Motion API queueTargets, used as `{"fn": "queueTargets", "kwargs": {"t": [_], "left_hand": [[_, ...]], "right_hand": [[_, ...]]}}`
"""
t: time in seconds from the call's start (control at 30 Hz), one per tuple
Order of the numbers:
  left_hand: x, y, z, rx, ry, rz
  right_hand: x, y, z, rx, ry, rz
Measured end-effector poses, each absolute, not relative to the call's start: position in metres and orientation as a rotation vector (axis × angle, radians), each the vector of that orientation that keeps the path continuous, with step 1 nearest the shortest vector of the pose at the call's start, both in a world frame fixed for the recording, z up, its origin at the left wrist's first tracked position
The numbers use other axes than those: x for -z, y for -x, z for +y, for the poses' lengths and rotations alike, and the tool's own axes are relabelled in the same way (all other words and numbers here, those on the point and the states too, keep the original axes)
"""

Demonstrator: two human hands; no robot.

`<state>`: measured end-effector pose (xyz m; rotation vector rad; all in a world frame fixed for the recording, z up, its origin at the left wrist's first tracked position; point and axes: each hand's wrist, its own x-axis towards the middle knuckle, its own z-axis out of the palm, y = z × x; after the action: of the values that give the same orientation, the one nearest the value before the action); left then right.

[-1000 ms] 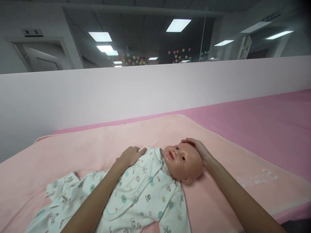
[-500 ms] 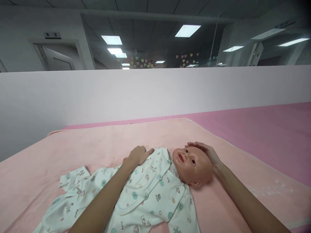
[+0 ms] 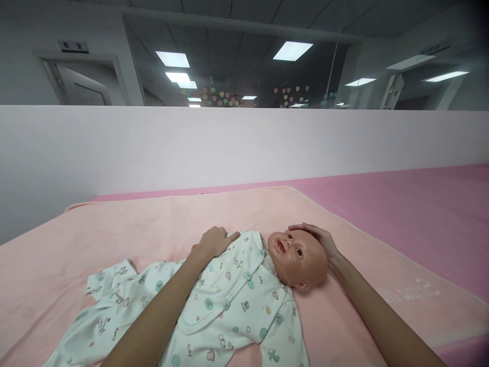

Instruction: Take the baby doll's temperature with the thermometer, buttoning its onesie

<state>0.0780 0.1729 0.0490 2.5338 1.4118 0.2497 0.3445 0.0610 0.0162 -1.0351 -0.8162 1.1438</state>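
Observation:
A baby doll (image 3: pixel 300 257) lies on its back on a peach blanket (image 3: pixel 160 219), its head to the right and its face turned up. It wears a white printed baby suit (image 3: pixel 237 300) with teal snaps down the slanting front. My left hand (image 3: pixel 216 242) grips the doll's far side at the upper arm, thumb over the chest and fingers mostly hidden beyond. Cupped round the top and far side of the doll's head is my right hand (image 3: pixel 321 239), its fingers curved along the scalp. My left forearm crosses over the doll's lower body.
Pink bedding (image 3: pixel 412 209) shows beyond the blanket on the right. A low white partition (image 3: pixel 229 148) stands behind the bed. Past it are a window (image 3: pixel 244 61) with heart stickers, lit ceiling panels and a door (image 3: pixel 86 89) at the left.
The view has shifted slightly, so the doll and both hands appear a little further left. Both hands keep their places on the doll.

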Motion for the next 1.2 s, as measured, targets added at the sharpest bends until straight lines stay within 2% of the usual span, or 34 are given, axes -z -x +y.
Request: {"fn": "queueTargets", "kwargs": {"t": [0.5,0.8,0.93,1.1,1.2], "left_hand": [[-0.045,-0.074,0.174,-0.249,-2.390,1.403],[-0.044,-0.074,0.176,-0.232,-2.380,1.384],[-0.054,-0.074,0.174,-0.346,-2.412,1.245],[-0.087,-0.090,0.139,-0.702,-2.486,0.894],[-0.096,-0.103,0.109,-0.574,-2.612,0.707]], "right_hand": [[-0.008,-0.364,0.067,-1.107,0.894,-0.667],[-0.012,-0.356,0.064,-1.059,0.955,-0.668],[-0.009,-0.353,0.064,-1.154,1.007,-0.754],[-0.008,-0.349,0.062,-1.270,1.008,-0.818],[-0.012,-0.344,0.058,-1.266,1.003,-0.827]]}}
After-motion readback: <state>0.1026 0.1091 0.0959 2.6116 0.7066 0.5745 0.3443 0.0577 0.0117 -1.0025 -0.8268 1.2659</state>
